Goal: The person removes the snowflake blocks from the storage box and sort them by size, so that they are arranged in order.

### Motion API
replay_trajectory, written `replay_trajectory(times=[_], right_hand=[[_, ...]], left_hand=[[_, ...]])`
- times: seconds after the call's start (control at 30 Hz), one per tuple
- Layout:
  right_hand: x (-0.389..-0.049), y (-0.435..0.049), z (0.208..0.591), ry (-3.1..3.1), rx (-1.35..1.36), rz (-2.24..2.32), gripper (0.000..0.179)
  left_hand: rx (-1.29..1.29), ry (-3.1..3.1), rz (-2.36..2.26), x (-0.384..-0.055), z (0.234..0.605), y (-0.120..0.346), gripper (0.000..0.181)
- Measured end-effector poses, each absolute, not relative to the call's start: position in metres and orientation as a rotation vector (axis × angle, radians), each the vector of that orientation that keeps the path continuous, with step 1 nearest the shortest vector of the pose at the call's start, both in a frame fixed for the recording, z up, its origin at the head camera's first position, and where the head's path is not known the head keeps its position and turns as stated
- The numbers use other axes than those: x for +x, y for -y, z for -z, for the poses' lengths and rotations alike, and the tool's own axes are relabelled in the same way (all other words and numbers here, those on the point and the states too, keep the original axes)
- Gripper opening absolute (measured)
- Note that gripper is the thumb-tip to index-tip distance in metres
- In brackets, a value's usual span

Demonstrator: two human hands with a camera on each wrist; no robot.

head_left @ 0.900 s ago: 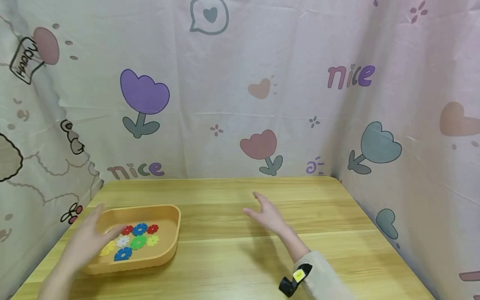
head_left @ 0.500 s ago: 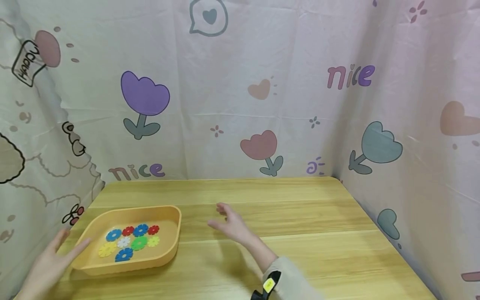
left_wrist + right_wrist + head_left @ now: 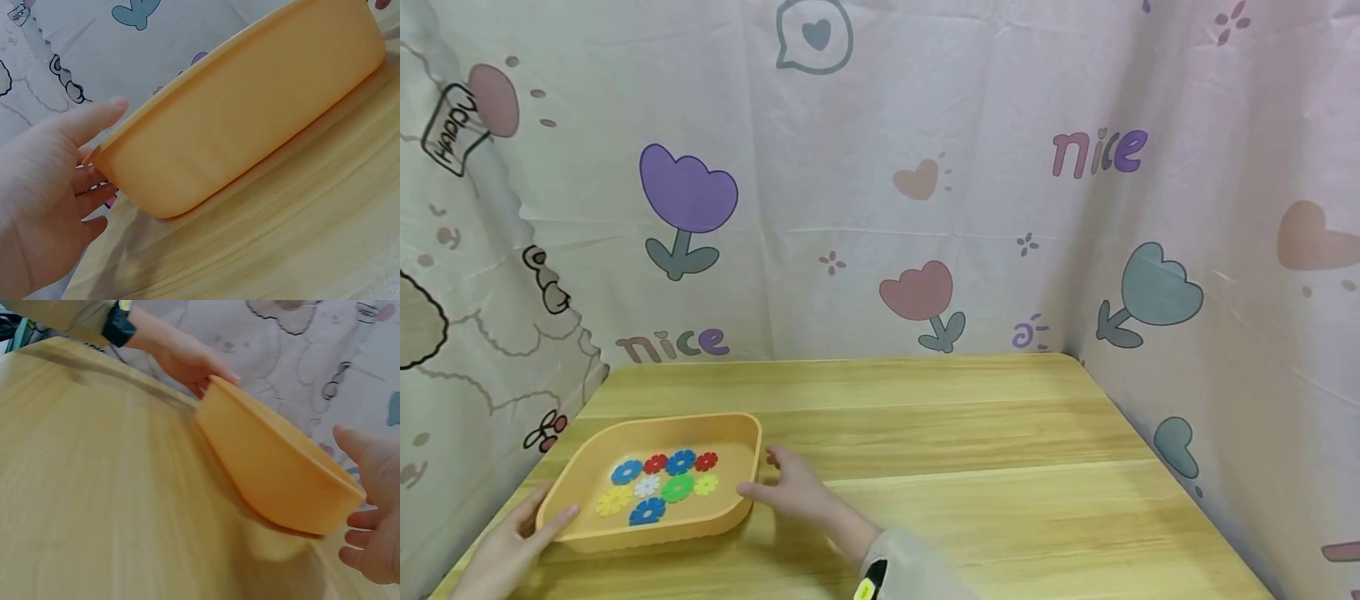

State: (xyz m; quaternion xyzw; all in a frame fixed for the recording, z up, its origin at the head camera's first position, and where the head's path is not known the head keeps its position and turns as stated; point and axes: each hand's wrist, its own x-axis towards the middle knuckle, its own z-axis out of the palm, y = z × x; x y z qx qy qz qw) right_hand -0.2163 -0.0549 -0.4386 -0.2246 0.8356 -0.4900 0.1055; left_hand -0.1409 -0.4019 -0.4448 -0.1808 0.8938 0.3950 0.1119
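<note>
A shallow orange plastic tray (image 3: 662,537) rests on the table's left part. In it lie several flower-shaped plastic discs, among them a green disc (image 3: 677,487), a white disc (image 3: 647,486) and a yellow disc (image 3: 614,501). My left hand (image 3: 505,542) grips the tray's left end, thumb over the rim and fingers outside; the left wrist view shows this hand (image 3: 50,187) too. At the opposite end is my right hand (image 3: 801,493), thumb by the rim and fingers spread outside. In the right wrist view this hand (image 3: 381,506) surrounds the tray's corner loosely, without a visible pinch.
The wooden table (image 3: 1000,467) extends to the right of the tray. A patterned cloth (image 3: 850,167) hangs behind it and along both sides. A black wrist camera strap (image 3: 872,575) sits on my right sleeve.
My right hand has moved left from mid-table to the tray's right end. My left hand drew back from over the tray, then took hold of its left rim. The tray stays about where it was.
</note>
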Motion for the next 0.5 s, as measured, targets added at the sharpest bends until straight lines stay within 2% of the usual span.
replay_trajectory(times=[0.13, 0.5], right_hand=[[-0.212, 0.068, 0.443, -2.463, -0.596, 1.493, 0.06], [-0.211, 0.073, 0.445, -2.557, -0.58, 1.358, 0.061]], left_hand=[[-0.561, -2.62, -1.252, -0.141, 0.45, 0.402, 0.097], [-0.539, -2.644, -1.26, -0.139, 0.449, 0.403, 0.096]])
